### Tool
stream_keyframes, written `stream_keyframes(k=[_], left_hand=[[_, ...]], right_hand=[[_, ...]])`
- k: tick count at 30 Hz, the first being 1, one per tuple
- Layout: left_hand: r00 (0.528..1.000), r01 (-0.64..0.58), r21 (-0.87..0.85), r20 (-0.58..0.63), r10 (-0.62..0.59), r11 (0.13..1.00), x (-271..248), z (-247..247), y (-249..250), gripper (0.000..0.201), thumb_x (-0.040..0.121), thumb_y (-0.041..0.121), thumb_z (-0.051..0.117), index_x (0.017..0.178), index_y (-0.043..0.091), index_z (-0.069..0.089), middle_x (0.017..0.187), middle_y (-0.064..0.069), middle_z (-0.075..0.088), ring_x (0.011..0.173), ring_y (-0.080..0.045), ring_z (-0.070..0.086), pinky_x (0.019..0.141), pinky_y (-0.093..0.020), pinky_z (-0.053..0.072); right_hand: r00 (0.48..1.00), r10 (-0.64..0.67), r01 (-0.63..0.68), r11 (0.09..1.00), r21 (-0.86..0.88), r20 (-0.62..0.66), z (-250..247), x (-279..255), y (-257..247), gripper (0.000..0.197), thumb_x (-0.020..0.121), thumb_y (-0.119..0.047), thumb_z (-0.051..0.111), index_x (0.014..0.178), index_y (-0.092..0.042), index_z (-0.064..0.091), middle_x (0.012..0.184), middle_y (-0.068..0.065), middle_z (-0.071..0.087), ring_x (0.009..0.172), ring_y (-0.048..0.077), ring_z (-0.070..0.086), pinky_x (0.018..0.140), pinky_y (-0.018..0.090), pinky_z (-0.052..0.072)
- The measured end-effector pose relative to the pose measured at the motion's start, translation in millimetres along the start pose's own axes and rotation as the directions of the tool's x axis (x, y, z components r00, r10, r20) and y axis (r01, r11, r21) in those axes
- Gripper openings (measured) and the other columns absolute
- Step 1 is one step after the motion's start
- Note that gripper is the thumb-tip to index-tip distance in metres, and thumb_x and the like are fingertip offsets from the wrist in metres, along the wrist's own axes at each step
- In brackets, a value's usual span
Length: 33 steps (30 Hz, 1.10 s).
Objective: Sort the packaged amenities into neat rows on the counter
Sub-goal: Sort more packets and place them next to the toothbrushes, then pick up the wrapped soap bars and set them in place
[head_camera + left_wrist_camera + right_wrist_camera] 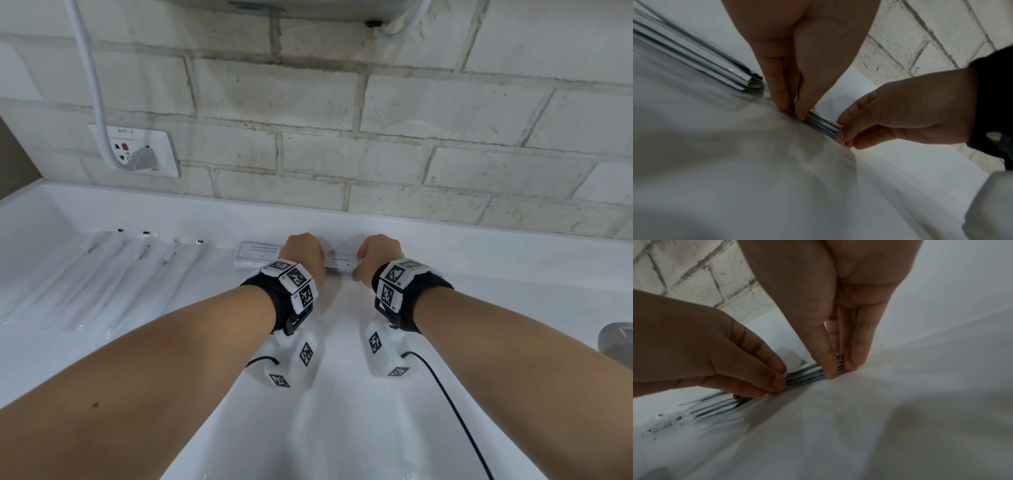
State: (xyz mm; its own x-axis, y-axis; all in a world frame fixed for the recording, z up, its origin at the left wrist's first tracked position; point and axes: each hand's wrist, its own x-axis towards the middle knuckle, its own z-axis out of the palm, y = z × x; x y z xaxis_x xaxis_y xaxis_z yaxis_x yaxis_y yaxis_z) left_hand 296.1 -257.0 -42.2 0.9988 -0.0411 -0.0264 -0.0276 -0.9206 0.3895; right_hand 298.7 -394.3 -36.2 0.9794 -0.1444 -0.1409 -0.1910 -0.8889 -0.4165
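A small stack of white toothpaste packets [340,263] lies flat on the white counter [496,274] near the back wall. My left hand [308,255] pinches its left end and my right hand [376,257] pinches its right end. In the left wrist view, the left hand [794,112] has thumb and fingers on either side of the stack [822,124]. In the right wrist view, the right hand [838,369] grips the stack [807,374] the same way. A stack of shampoo with conditioner packets [261,254] sits just left of it. Several long wrapped toothbrush packets [102,281] lie in a row at far left.
A brick wall runs behind the counter, with a socket and grey plug [138,156] at the left and a white cable going up. A grey metal object [616,339] shows at the right edge. A black cord [448,397] trails from my right wrist.
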Motion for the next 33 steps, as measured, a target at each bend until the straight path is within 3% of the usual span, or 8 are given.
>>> stream_keyframes(k=[7,16,21,27,30,33], left_hand=[[1.0,0.003,-0.05,-0.002,-0.003,0.999,1.8,0.8,-1.1,0.019,0.083,0.009,0.06,0.096,0.007,0.074,0.098,-0.008,0.073,0.091,-0.024,0.067,0.065,-0.025,0.046],[0.999,0.037,-0.064,0.001,-0.037,0.997,1.9,-0.1,-0.8,0.021,0.083,0.009,0.06,0.099,0.011,0.074,0.102,-0.006,0.072,0.094,-0.024,0.067,0.067,-0.023,0.046],[0.999,0.039,-0.052,0.039,-0.037,0.998,-5.3,-8.1,-2.3,0.022,0.084,0.013,0.064,0.104,0.013,0.071,0.11,-0.005,0.07,0.101,-0.023,0.065,0.075,-0.025,0.049],[0.997,-0.069,-0.135,0.024,0.073,0.988,-38.4,-48.7,-11.5,0.023,0.081,0.023,0.073,0.101,0.013,0.073,0.108,-0.002,0.071,0.103,-0.019,0.064,0.084,-0.023,0.049],[0.99,-0.132,-0.146,0.039,0.139,0.981,-67.0,-74.8,-31.5,0.022,0.08,0.022,0.074,0.101,0.013,0.072,0.104,-0.002,0.073,0.1,-0.016,0.065,0.082,-0.019,0.044],[0.984,-0.145,-0.144,0.085,0.158,0.979,-97.0,-85.0,-66.4,0.029,0.083,0.023,0.071,0.111,0.016,0.069,0.116,-0.002,0.069,0.108,-0.016,0.063,0.087,-0.019,0.043]], right_hand=[[1.0,-0.004,0.004,1.0,-0.001,0.009,0.7,0.6,3.3,0.027,0.078,-0.011,0.073,0.104,-0.005,0.067,0.101,0.01,0.067,0.077,0.023,0.059,0.071,0.026,0.053],[1.0,-0.009,0.009,1.0,-0.01,-0.008,2.0,0.4,3.3,0.027,0.077,-0.011,0.073,0.102,-0.006,0.067,0.101,0.01,0.068,0.075,0.023,0.059,0.063,0.025,0.049],[1.0,-0.008,0.008,1.0,0.001,0.002,1.1,-6.5,3.8,0.03,0.078,-0.01,0.072,0.106,-0.004,0.064,0.105,0.011,0.066,0.075,0.022,0.057,0.057,0.024,0.048],[0.999,-0.033,0.032,0.994,0.102,0.01,-1.6,-37.6,3.6,0.041,0.08,-0.017,0.069,0.118,-0.012,0.055,0.116,0.006,0.059,0.094,0.024,0.059,0.071,0.027,0.047],[0.984,-0.165,0.16,0.984,0.08,0.062,-1.5,-70.7,-5.3,0.034,0.083,-0.024,0.067,0.114,-0.015,0.057,0.115,0.003,0.061,0.1,0.021,0.059,0.08,0.027,0.048],[0.908,-0.363,0.318,0.922,0.22,0.209,7.9,-120.0,-22.6,0.032,0.082,-0.024,0.071,0.111,-0.015,0.062,0.107,0.0,0.063,0.083,0.009,0.057,0.078,0.019,0.042]])
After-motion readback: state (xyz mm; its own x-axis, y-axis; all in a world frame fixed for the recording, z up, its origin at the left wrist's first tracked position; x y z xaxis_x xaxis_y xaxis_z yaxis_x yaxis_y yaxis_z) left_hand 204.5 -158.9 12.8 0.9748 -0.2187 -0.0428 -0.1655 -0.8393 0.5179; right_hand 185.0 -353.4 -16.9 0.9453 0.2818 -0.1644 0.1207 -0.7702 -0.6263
